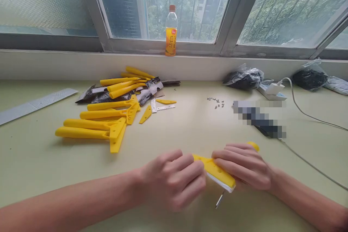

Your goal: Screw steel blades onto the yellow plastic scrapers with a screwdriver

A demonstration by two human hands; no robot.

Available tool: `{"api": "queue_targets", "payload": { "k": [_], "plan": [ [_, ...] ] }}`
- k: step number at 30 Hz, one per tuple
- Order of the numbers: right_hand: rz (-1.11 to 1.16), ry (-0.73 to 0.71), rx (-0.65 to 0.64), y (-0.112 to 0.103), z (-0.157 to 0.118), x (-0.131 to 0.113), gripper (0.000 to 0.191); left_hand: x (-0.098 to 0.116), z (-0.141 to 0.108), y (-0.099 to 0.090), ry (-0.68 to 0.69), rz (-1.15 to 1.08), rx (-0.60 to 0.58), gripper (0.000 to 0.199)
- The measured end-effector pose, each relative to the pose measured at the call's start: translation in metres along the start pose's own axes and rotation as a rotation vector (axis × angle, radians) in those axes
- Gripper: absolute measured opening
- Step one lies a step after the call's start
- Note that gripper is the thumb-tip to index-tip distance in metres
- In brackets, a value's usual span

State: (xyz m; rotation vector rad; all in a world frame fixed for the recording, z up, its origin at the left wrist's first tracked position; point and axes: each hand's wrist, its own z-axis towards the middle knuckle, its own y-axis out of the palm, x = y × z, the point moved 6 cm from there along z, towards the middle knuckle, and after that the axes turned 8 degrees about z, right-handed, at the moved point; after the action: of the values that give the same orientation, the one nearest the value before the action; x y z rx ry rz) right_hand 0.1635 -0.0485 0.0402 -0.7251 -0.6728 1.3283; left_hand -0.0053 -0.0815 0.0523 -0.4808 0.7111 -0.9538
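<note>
A yellow plastic scraper point(221, 172) is held low over the table at the front. My right hand point(244, 165) is wrapped round its handle, whose rounded end point(253, 146) peeks out behind the fingers. At the left end of the scraper's wide head, my left hand point(179, 179) is closed with curled fingers, which hide that end. A white strip point(217, 181) runs along the lower edge of the head. Below it a thin metal shaft point(219, 200) lies on or just above the table; its other end is hidden.
Several yellow scrapers point(84, 134) lie at left, beside black packaging point(148, 92). Loose yellow plates point(146, 115) and metal strips point(165, 107) lie near them. Small screws point(219, 105) are scattered right of centre. A blurred dark object point(258, 119), charger point(274, 88) and cable point(312, 116) occupy the right.
</note>
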Motion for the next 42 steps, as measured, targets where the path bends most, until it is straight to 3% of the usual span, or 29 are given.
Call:
{"api": "queue_targets", "payload": {
  "k": [3, 6, 10, 13, 18, 24, 34, 39, 42],
  "plan": [
    [0.007, 0.023, 0.008, 0.0, 0.002, 0.001, 0.02, -0.007, 0.0, 0.004, -0.079, -0.069, 0.008, 0.009],
    [0.115, 0.141, 0.032, -0.003, 0.009, 0.008, 0.012, -0.024, -0.001, 0.011, -0.254, -0.337, -0.025, 0.012],
    [0.25, 0.265, 0.2, -0.022, 0.016, 0.015, 0.01, -0.041, -0.004, 0.023, -0.457, -0.801, -0.122, 0.038],
    [0.23, 0.222, 0.269, -0.034, 0.016, 0.012, 0.012, -0.043, -0.005, 0.022, -0.491, -1.005, -0.13, 0.048],
    [0.167, 0.121, 0.212, -0.034, 0.019, 0.001, 0.012, -0.04, -0.004, 0.018, -0.499, -1.044, -0.102, 0.038],
    [0.141, 0.119, 0.115, -0.03, 0.019, -0.006, 0.014, -0.038, -0.004, 0.019, -0.472, -1.053, -0.127, 0.034],
    [0.101, 0.101, 0.073, -0.031, 0.017, -0.008, 0.026, -0.038, -0.005, 0.02, -0.461, -1.064, -0.11, 0.031],
    [0.121, 0.115, 0.108, -0.028, 0.016, -0.006, 0.02, -0.041, -0.01, 0.026, -0.55, -1.153, -0.127, 0.028],
    [0.232, 0.183, 0.183, -0.028, 0.016, 0.005, 0.007, -0.044, -0.015, 0.035, -0.719, -1.285, -0.154, 0.03]
  ]
}}
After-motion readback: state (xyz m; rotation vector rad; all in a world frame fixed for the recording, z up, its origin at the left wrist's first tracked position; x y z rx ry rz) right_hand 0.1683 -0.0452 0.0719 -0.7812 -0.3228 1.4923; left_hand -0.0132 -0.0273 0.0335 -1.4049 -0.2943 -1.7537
